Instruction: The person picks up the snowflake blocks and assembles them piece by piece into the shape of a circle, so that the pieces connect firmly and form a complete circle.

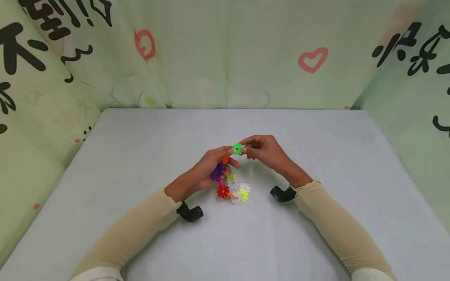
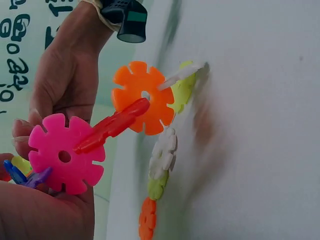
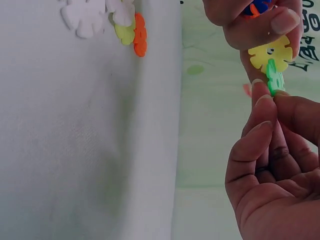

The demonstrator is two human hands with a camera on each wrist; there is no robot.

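Note:
My left hand point(image 1: 207, 167) holds a chain of interlocking plastic snowflake discs. Its fingers pinch a yellow disc point(image 3: 280, 50) at the upper end. The right hand point(image 1: 265, 150) pinches a green snowflake disc point(image 1: 237, 149) between thumb and fingers, its edge meeting the yellow disc's; how deep they slot together I cannot tell. Purple point(image 1: 216, 174), pink point(image 2: 65, 172), red point(image 2: 112, 127) and orange point(image 2: 132, 87) discs link along the chain below the left palm. White discs point(image 1: 233, 183) and a yellow-green disc point(image 1: 244, 196) lie at its lower end on the table.
A white-covered table point(image 1: 158, 132) spreads under both arms. Green printed curtains point(image 1: 225, 58) stand behind and at both sides. A black wrist device point(image 1: 190, 213) hangs below the left wrist, and another black device point(image 1: 282, 194) below the right.

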